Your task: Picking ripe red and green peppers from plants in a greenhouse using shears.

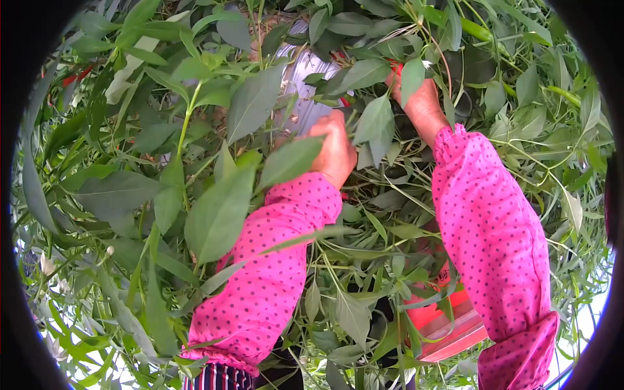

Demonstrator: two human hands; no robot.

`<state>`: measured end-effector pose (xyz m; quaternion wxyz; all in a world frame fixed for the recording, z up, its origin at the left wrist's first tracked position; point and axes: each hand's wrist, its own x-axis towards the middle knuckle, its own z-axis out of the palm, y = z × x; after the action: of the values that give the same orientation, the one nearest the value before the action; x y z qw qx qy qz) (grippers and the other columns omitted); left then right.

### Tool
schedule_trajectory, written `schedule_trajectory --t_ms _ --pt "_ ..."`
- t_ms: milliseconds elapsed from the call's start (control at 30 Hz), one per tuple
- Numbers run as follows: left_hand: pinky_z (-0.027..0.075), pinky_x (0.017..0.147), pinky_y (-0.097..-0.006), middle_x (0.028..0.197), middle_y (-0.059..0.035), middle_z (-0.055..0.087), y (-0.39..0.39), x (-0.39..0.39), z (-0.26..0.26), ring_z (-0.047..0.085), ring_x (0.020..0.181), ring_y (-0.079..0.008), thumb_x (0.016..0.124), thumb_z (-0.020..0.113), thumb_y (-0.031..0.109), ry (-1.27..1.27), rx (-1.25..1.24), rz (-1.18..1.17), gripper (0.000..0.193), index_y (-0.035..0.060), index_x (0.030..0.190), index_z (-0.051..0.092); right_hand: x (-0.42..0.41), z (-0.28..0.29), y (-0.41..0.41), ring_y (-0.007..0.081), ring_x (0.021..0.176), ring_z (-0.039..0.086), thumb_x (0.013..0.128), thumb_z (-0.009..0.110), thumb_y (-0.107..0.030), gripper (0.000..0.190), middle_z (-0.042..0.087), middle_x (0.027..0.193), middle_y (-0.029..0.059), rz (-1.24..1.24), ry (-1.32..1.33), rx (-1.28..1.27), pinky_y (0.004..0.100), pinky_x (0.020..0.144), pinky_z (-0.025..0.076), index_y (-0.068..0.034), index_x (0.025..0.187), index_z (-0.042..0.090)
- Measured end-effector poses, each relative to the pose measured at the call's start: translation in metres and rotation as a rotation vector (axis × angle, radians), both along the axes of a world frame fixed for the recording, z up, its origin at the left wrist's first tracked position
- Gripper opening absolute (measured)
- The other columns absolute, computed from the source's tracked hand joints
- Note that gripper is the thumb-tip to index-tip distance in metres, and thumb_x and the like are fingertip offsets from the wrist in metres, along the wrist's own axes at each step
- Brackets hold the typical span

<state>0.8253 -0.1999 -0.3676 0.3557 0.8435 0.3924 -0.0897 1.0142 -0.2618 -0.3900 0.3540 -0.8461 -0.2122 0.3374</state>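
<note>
My left hand [333, 148] is among leafy pepper plants near the middle of the view, fingers curled and partly behind a leaf; what it holds, if anything, is hidden. A small piece of a red pepper [345, 102] shows just beyond it. Up and to the right, my right hand [414, 100] reaches into the foliage, its fingertips at another red pepper [396, 66] and partly covered by a leaf. Whether the fingers grip that pepper is not clear. Pink dotted sleeve covers are on both forearms.
A red plastic container [443, 317] stands below the right forearm, partly behind leaves. Silvery plastic film [304, 73] covers the ground beyond my left hand. Green peppers [475, 30] hang at the upper right, a red pepper [78, 76] at the upper left. Dense stems and leaves surround both arms.
</note>
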Motion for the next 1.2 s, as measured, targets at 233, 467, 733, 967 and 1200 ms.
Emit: schedule_trajectory --t_ms 233,467,733,967,1200 --pt "0.046 0.085 -0.0466 0.116 -0.0139 0.06 0.017 0.01 -0.009 0.06 0.1 -0.0355 0.075 0.063 0.001 0.017 0.06 -0.561 0.032 0.0097 0.106 0.057 -0.002 -0.025 -0.01 0.0172 0.077 0.063 0.088 0.06 -0.017 0.016 0.067 0.086 0.0072 -0.008 -0.087 0.029 0.0327 0.068 0.048 -0.002 0.093 0.064" --pt "0.039 0.082 -0.0424 0.113 -0.0065 0.063 0.019 0.004 -0.043 0.062 0.099 -0.0254 0.078 0.06 0.008 -0.116 0.233 -0.852 0.036 0.0179 0.113 0.057 -0.002 -0.021 -0.018 0.013 0.078 0.059 0.09 0.06 -0.016 0.017 0.066 0.087 0.0055 -0.075 0.24 0.383 0.0292 0.072 0.048 -0.002 0.099 0.064" --pt "0.042 0.093 -0.0421 0.13 -0.006 0.051 0.017 0.013 -0.04 0.059 0.104 -0.0288 0.081 0.057 0.018 0.061 0.045 -0.769 0.033 0.0152 0.114 0.06 -0.008 -0.003 -0.012 0.0118 0.077 0.058 0.09 0.061 -0.015 0.017 0.065 0.086 0.0038 0.024 0.077 0.145 0.0281 0.071 0.047 -0.002 0.102 0.063" --pt "0.041 0.099 -0.0444 0.138 -0.0093 0.039 -0.01 0.008 -0.041 0.056 0.111 -0.0326 0.086 0.051 0.014 0.153 0.341 -0.887 0.032 0.017 0.116 0.062 -0.006 -0.005 -0.01 0.0138 0.076 0.059 0.091 0.062 -0.019 0.02 0.065 0.085 0.0063 0.069 -0.01 0.142 0.0289 0.068 0.047 -0.001 0.101 0.062" --pt "0.043 0.082 -0.0415 0.129 -0.0088 0.048 -0.006 0.002 -0.051 0.058 0.1 -0.0288 0.085 0.052 0.016 0.086 0.397 -0.923 0.035 0.0133 0.12 0.057 -0.009 -0.007 -0.017 0.0174 0.08 0.062 0.092 0.057 -0.018 0.02 0.067 0.087 0.0104 0.116 -0.112 0.19 0.0305 0.071 0.049 0.0 0.1 0.062"
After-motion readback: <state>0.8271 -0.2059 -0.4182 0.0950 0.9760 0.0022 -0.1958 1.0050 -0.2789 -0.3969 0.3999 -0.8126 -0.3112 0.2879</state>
